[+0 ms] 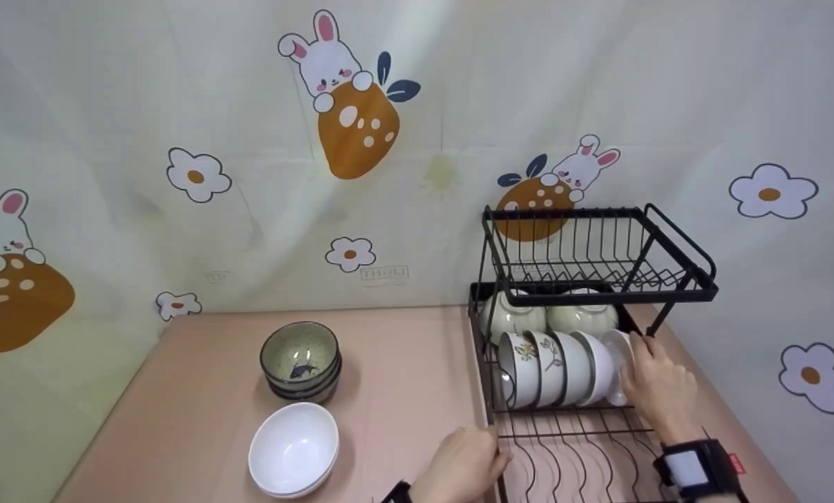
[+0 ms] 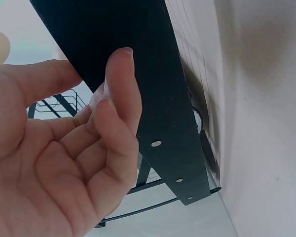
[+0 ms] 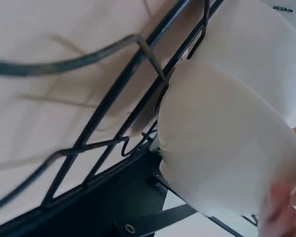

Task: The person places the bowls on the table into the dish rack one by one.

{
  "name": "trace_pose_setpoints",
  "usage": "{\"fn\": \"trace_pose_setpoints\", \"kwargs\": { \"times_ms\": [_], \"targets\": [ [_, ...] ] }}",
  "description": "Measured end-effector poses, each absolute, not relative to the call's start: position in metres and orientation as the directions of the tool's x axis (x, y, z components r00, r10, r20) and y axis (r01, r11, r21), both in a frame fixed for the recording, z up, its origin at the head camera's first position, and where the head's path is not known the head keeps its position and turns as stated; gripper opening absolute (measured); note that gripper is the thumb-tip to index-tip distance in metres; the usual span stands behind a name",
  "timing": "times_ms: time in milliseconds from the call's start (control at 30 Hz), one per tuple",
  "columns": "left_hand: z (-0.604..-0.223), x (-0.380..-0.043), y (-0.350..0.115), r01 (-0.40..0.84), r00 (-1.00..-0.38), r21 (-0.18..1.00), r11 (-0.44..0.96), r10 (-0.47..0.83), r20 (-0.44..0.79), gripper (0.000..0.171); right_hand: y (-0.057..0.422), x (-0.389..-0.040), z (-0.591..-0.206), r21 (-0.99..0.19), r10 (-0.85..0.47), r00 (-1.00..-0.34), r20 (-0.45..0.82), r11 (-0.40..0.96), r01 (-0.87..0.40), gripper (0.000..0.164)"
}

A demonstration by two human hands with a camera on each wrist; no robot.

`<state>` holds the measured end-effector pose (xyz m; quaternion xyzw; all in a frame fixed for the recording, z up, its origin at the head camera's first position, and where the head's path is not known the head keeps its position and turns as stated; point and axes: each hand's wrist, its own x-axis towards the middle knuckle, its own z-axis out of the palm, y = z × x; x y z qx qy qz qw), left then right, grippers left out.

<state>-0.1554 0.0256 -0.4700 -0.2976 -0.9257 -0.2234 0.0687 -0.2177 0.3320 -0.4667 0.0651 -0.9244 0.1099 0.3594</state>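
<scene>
1. At the near left edge of the rack (image 2: pixel 160 98), the left hand (image 1: pixel 459 461) bends its fingers round the side rail, perhaps to keep the frame from sliding.

2. Left of the rack, on the near worktop (image 1: pixel 403 391), white bowls (image 1: pixel 295 450) sit upright and nested, an arrangement that saves room.

3. Across the rack's near part run wavy wires (image 1: pixel 560 436), seemingly bent that way so that dishes can lean between them.

4. At the rack's right side, the right hand (image 1: pixel 661 381) has its fingers pinching the end bowl (image 1: pixel 616 356), apparently at the rim, which would give a thin edge to control it by. Blur in the right wrist view hides the exact fingertip contact.

5. Just left of that bowl, inside the rack, four bowls (image 1: pixel 553 374) stand on edge, mouths leftward, so water could drain off.

6. Farther left of the rack, green bowls (image 1: pixel 300 356) are stacked upright, just behind the white ones.

7. At the rack's back, two large bowls (image 1: pixel 518 321) show their feet, probably turned over to drain; the upper tier (image 1: pixel 598 299) partly covers them.

8. Behind the rack hangs a rabbit-printed cloth (image 1: pixel 459 84).
</scene>
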Motion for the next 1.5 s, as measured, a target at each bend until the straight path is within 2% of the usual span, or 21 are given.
{"fn": "trace_pose_setpoints", "kwargs": {
  "times_ms": [100,300,600,767,933,1067,1167,1300,1500],
  "targets": [
    [-0.47,-0.155,0.026,0.583,-0.813,0.374,0.721,0.519,0.265,0.017,0.333,-0.218,-0.468,-0.179,-0.074,-0.748,0.66,0.951,-0.252,0.042],
    [-0.47,-0.155,0.026,0.586,-0.81,0.394,0.708,0.522,0.265,0.016,0.334,-0.22,-0.471,-0.204,-0.116,-0.731,0.673,0.92,-0.334,0.041],
    [-0.469,-0.155,0.025,0.571,-0.819,0.433,0.697,0.521,0.241,0.016,0.338,-0.217,-0.463,-0.269,-0.088,-0.778,0.623,0.909,-0.318,0.036],
    [-0.469,-0.156,0.025,0.57,-0.819,0.439,0.695,0.522,0.237,0.018,0.339,-0.213,-0.454,-0.278,-0.063,-0.819,0.57,0.923,-0.264,0.038],
    [-0.467,-0.156,0.021,0.569,-0.82,0.423,0.706,0.524,0.228,0.026,0.334,-0.208,-0.449,-0.257,-0.052,-0.762,0.646,0.925,-0.281,0.033],
    [-0.461,-0.159,0.013,0.528,-0.846,0.423,0.736,0.497,0.191,0.035,0.325,-0.206,-0.446,-0.217,-0.087,-0.715,0.694,0.922,-0.322,0.018],
    [-0.455,-0.163,0.005,0.5,-0.864,0.43,0.752,0.469,0.184,0.033,0.318,-0.203,-0.443,-0.188,-0.117,-0.709,0.695,0.923,-0.336,0.009],
    [-0.446,-0.169,-0.01,0.486,-0.874,0.447,0.751,0.434,0.219,0.023,0.308,-0.198,-0.438,-0.154,-0.15,-0.711,0.687,0.926,-0.344,0.01],
    [-0.434,-0.176,-0.036,0.438,-0.898,0.457,0.774,0.354,0.261,0.019,0.291,-0.19,-0.434,-0.14,-0.205,-0.729,0.653,0.913,-0.383,0.018]
  ]
}}
